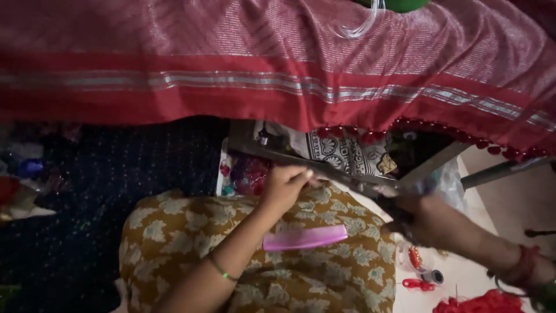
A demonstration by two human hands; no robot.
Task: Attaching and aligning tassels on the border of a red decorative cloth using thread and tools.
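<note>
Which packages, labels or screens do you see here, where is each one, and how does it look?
No screens or clear labels.
White printed cloth bag: under the red cloth's edge, black round patterns.
Clear plastic packet: left of the left hand, red and purple contents, blurred.
Small grey spool: on the pale floor below the right hand.

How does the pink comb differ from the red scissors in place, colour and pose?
The pink comb lies on the floral cloth over the lap, near the left hand; the red scissors lie on the pale floor, below the right hand. The comb is light pink and in full view; the scissors are red and show mainly their handles. The comb is long and lies nearly level. Neither is held.
</note>
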